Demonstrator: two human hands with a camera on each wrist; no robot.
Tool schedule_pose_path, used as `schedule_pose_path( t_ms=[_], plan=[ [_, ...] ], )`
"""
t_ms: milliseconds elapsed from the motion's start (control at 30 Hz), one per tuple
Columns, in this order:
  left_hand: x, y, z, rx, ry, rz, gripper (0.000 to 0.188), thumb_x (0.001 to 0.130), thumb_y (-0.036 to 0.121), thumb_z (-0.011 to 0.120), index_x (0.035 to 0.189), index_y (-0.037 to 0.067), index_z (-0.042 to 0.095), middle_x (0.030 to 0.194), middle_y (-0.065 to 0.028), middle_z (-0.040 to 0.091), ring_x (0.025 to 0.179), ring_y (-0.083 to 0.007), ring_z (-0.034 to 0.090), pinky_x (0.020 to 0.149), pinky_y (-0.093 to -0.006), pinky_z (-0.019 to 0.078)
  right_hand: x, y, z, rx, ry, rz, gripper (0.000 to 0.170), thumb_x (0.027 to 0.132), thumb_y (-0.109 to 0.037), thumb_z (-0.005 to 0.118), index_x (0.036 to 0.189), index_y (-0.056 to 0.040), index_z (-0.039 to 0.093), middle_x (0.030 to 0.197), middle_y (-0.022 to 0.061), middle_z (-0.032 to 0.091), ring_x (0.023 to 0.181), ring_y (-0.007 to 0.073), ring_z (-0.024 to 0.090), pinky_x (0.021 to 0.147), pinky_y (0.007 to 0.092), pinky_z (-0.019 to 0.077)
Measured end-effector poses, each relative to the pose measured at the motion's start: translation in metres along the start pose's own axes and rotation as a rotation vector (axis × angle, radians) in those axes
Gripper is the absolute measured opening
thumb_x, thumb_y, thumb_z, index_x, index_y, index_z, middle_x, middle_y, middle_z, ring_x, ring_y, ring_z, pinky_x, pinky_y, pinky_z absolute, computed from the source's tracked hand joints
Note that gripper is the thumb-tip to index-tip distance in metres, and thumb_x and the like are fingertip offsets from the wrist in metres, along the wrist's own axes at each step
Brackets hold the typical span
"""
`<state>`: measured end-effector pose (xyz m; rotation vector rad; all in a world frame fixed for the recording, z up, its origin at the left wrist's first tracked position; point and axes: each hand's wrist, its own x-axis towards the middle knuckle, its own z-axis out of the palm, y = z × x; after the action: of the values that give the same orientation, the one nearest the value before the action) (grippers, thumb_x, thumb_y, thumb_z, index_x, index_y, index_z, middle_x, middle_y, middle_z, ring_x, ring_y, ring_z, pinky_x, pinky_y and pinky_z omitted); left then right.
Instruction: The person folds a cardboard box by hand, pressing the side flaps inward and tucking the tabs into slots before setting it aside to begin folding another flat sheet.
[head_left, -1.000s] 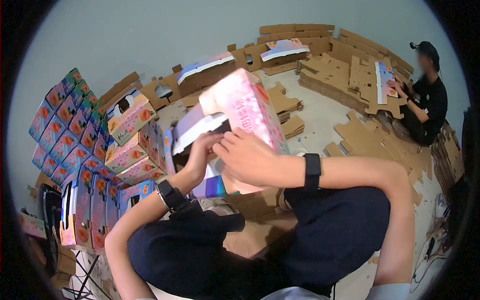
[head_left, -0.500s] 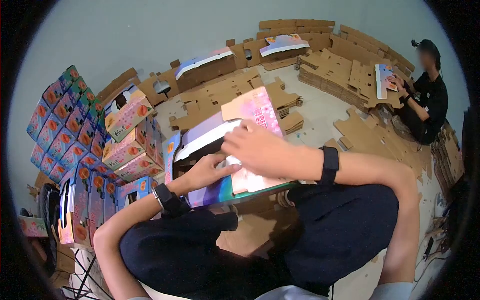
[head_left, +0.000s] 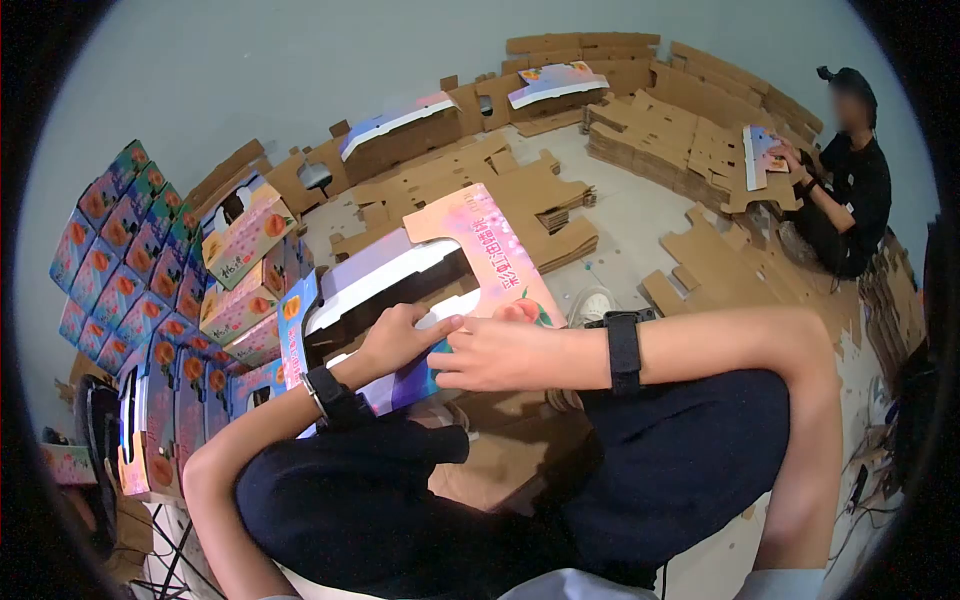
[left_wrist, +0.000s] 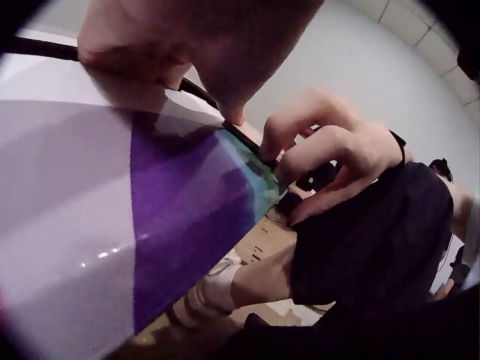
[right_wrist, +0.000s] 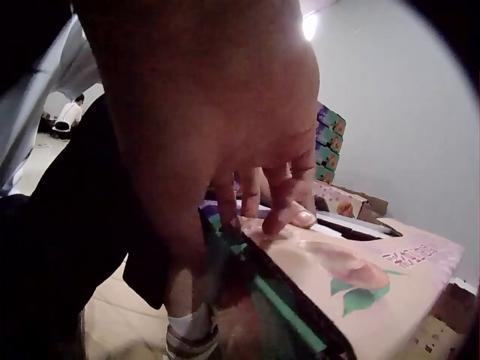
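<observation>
A printed carton (head_left: 500,255) lies tilted over the lap, its pink-orange panel with a peach picture at the right and a long dark slot in the middle. At its near edge the left hand (head_left: 392,345) holds the white rim of the slot. Beside it the right hand (head_left: 515,353) pinches the near corner of the peach panel, fingers touching the left fingertips. In the left wrist view the right hand (left_wrist: 334,150) curls at the green corner of the purple side (left_wrist: 180,217). The right wrist view shows fingers (right_wrist: 277,214) bent over the panel's edge; the thumb is hidden.
Finished-looking cartons (head_left: 130,250) stand stacked at the left. Flat cardboard sheets (head_left: 450,190) lie on the floor ahead, with more stacks (head_left: 670,150) at the right. A seated person (head_left: 850,190) in black handles a printed sheet (head_left: 757,160) there.
The carton has tipped down and its peach panel now lies flatter, with the slot exposed. The right hand has moved from above the slot to the near edge; the left stays close by.
</observation>
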<state>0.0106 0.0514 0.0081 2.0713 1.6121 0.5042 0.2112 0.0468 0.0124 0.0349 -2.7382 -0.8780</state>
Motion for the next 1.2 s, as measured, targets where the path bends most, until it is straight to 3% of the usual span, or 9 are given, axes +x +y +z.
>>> schedule_pose_path(
  t_ms=[167, 233, 400, 467, 533, 733, 967, 1033, 1200],
  plan=[
    [0.006, -0.013, 0.002, -0.003, -0.014, 0.001, 0.056, 0.081, 0.050, 0.063, 0.073, -0.006, 0.063, 0.062, -0.0235, 0.059, 0.055, -0.0292, 0.059, 0.056, -0.0403, 0.0461, 0.006, 0.002, -0.005, -0.045, 0.030, -0.020, 0.020, 0.073, -0.021, 0.057, 0.089, -0.0115, 0.048, 0.086, 0.0023, 0.049, 0.076, 0.0174, 0.057, 0.071, 0.0336, 0.0456],
    [0.004, -0.007, -0.001, -0.023, -0.023, 0.004, 0.054, 0.082, 0.047, 0.063, 0.074, -0.006, 0.063, 0.062, -0.0227, 0.059, 0.053, -0.0258, 0.057, 0.055, -0.0396, 0.0455, 0.005, 0.008, -0.005, -0.012, 0.121, -0.026, 0.025, 0.070, -0.021, 0.062, 0.090, -0.0102, 0.051, 0.085, 0.0028, 0.051, 0.075, 0.0164, 0.057, 0.061, 0.0291, 0.0449],
    [0.001, -0.010, -0.003, -0.109, -0.069, 0.062, 0.050, 0.083, 0.042, 0.062, 0.078, -0.007, 0.063, 0.060, -0.0192, 0.058, 0.054, -0.0159, 0.053, 0.054, -0.0370, 0.0440, 0.007, 0.003, -0.014, -0.054, 0.041, 0.015, 0.023, 0.072, -0.021, 0.060, 0.090, -0.0105, 0.051, 0.085, 0.0033, 0.052, 0.068, 0.0151, 0.057, 0.060, 0.0280, 0.0455],
    [0.003, -0.012, -0.003, -0.108, -0.074, 0.033, 0.050, 0.083, 0.042, 0.062, 0.078, -0.008, 0.063, 0.060, -0.0192, 0.058, 0.055, -0.0151, 0.054, 0.054, -0.0364, 0.0442, 0.010, 0.001, -0.017, -0.076, 0.026, 0.020, 0.021, 0.073, -0.020, 0.060, 0.090, -0.0107, 0.051, 0.085, 0.0035, 0.052, 0.066, 0.0149, 0.057, 0.059, 0.0278, 0.0458],
    [0.003, -0.011, -0.002, -0.107, -0.075, 0.009, 0.050, 0.082, 0.042, 0.063, 0.078, -0.008, 0.063, 0.060, -0.0191, 0.058, 0.057, -0.0143, 0.056, 0.054, -0.0358, 0.0445, 0.012, -0.001, -0.018, -0.036, -0.088, 0.047, 0.021, 0.074, -0.022, 0.058, 0.088, -0.0098, 0.050, 0.088, 0.0054, 0.051, 0.078, 0.0195, 0.058, 0.064, 0.0303, 0.0480],
    [0.000, -0.001, -0.004, -0.086, -0.160, -0.011, 0.052, 0.080, 0.044, 0.064, 0.076, -0.008, 0.063, 0.062, -0.0187, 0.060, 0.060, -0.0173, 0.060, 0.058, -0.0366, 0.0463, 0.013, 0.005, -0.012, 0.130, -0.016, -0.064, 0.013, 0.074, -0.021, 0.058, 0.080, -0.0092, 0.057, 0.090, 0.0056, 0.051, 0.082, 0.0183, 0.055, 0.067, 0.0284, 0.0478],
    [0.000, 0.004, -0.001, -0.083, -0.164, -0.009, 0.054, 0.080, 0.047, 0.063, 0.077, -0.007, 0.064, 0.064, -0.0197, 0.060, 0.061, -0.0201, 0.061, 0.060, -0.0382, 0.0464, 0.008, 0.002, -0.010, 0.179, 0.012, -0.028, 0.014, 0.074, -0.019, 0.058, 0.067, -0.0079, 0.063, 0.089, 0.0076, 0.054, 0.088, 0.0208, 0.056, 0.064, 0.0290, 0.0494],
    [0.001, 0.002, 0.000, -0.086, -0.150, 0.009, 0.055, 0.080, 0.048, 0.063, 0.078, -0.007, 0.064, 0.064, -0.0200, 0.060, 0.061, -0.0205, 0.061, 0.060, -0.0384, 0.0463, 0.008, 0.001, -0.011, 0.181, 0.002, -0.001, 0.012, 0.066, -0.017, 0.059, 0.065, -0.0064, 0.063, 0.088, 0.0068, 0.052, 0.088, 0.0194, 0.054, 0.072, 0.0299, 0.0497],
    [0.000, 0.002, -0.004, -0.096, -0.218, 0.027, 0.055, 0.082, 0.049, 0.061, 0.082, -0.006, 0.063, 0.067, -0.0194, 0.060, 0.064, -0.0173, 0.059, 0.062, -0.0381, 0.0457, 0.013, 0.003, -0.019, 0.355, -0.041, 0.030, 0.015, 0.064, -0.019, 0.065, 0.066, -0.0041, 0.064, 0.089, 0.0085, 0.053, 0.092, 0.0224, 0.054, 0.074, 0.0311, 0.0506]
  ],
)
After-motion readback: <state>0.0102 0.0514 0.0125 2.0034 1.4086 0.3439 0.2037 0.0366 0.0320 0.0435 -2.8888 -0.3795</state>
